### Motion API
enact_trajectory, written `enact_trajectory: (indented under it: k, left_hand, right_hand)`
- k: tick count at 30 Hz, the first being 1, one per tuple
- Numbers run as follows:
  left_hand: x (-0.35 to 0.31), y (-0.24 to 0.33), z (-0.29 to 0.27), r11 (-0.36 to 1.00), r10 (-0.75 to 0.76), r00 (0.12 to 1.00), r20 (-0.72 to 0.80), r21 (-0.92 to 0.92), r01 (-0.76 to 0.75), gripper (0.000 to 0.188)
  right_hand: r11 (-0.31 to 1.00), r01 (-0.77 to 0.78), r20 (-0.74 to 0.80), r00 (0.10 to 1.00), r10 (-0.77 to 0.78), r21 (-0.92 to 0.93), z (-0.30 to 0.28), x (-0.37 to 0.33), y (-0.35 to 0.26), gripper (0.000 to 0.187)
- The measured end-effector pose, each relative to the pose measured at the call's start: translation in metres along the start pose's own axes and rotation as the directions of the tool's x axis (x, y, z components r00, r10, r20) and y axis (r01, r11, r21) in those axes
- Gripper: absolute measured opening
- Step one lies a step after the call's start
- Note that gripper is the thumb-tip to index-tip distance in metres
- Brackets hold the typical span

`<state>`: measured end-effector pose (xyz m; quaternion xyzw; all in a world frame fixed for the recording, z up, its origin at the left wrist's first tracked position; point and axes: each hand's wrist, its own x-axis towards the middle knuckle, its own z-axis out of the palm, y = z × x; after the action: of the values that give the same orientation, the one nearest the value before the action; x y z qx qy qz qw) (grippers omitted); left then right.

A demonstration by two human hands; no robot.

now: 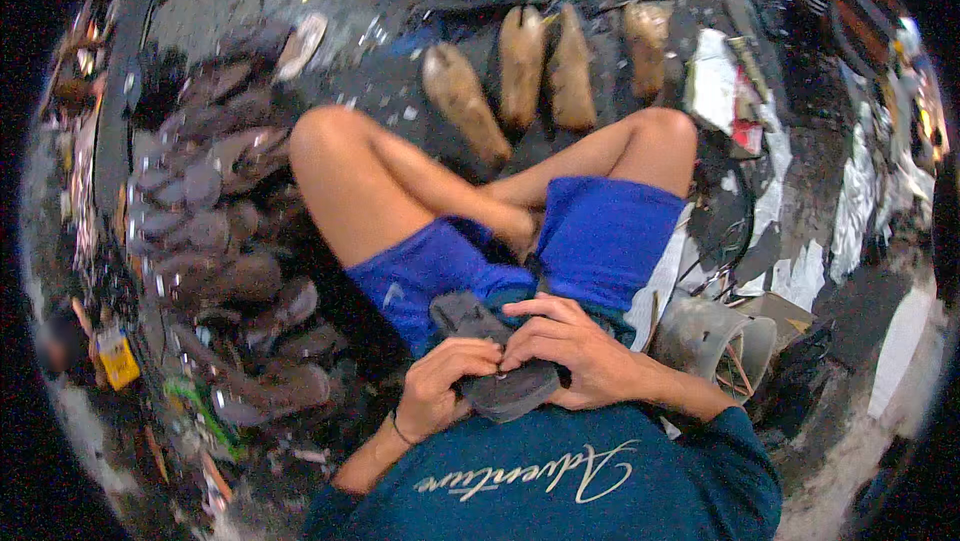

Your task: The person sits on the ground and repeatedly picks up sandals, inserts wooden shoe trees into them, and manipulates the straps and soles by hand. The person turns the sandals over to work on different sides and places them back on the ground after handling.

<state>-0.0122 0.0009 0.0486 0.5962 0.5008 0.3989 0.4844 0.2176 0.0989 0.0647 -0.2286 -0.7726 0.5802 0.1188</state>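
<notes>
Left hand (436,386) and right hand (565,346) closed on a dark sole (472,319); work seems underway, finish too blurred to judge. Heaped footwear pieces (232,276) left of grip.

Wearing a dark teal top (500,506) and flashing a line of pale, looping script (525,478) right across the front, with sleeves (740,461) stopping around the elbows and leaving forearms (690,393) and bare hands (565,351) on show! Lower down, sporting shorts (610,236) in vivid blue, cut well above bare knees (660,126), with a small pale mark (393,294) on the left leg and soft creases through the cloth. Adding a thin dark band (398,429) around the left wrist, too!
</notes>
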Motion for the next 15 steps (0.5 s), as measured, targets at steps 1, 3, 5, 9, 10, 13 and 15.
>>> enact_trajectory:
  k: [1,3,5,9,10,13,15]
  left_hand:
    - [0.004,0.004,0.000,1.000,-0.005,0.996,-0.084,0.018,0.006,0.029]
    - [0.031,0.018,-0.001,0.994,0.000,0.953,-0.304,0.103,0.032,0.040]
    - [0.065,0.012,-0.012,0.998,-0.060,0.816,-0.576,-0.031,0.052,0.050]
    - [0.075,-0.025,-0.029,0.718,-0.475,0.807,-0.352,-0.685,0.123,0.048]
    - [0.067,-0.044,-0.029,0.595,-0.508,0.846,-0.161,-0.776,0.210,0.053]
    - [0.072,-0.064,0.002,0.460,-0.429,0.900,0.078,-0.838,0.292,0.065]
    - [0.081,-0.064,0.001,0.506,-0.377,0.923,0.081,-0.817,0.278,0.061]
  right_hand:
    - [0.999,0.014,-0.012,1.000,-0.014,0.044,-0.008,0.009,0.004,0.048]
    - [0.986,0.151,-0.060,0.987,-0.147,0.067,-0.046,0.044,0.021,0.048]
    - [0.992,0.019,-0.337,0.940,-0.061,-0.127,-0.105,0.087,0.034,0.069]
    - [0.564,-0.773,-0.897,0.426,0.122,-0.290,-0.229,0.126,0.198,0.063]
    - [0.475,-0.865,-0.889,0.337,0.311,-0.162,-0.248,0.112,0.241,0.058]
    - [0.315,-0.949,-0.788,0.203,0.581,-0.012,-0.271,0.094,0.328,0.057]
    - [0.629,-0.761,-0.778,0.295,0.554,0.159,-0.267,0.092,0.328,0.045]
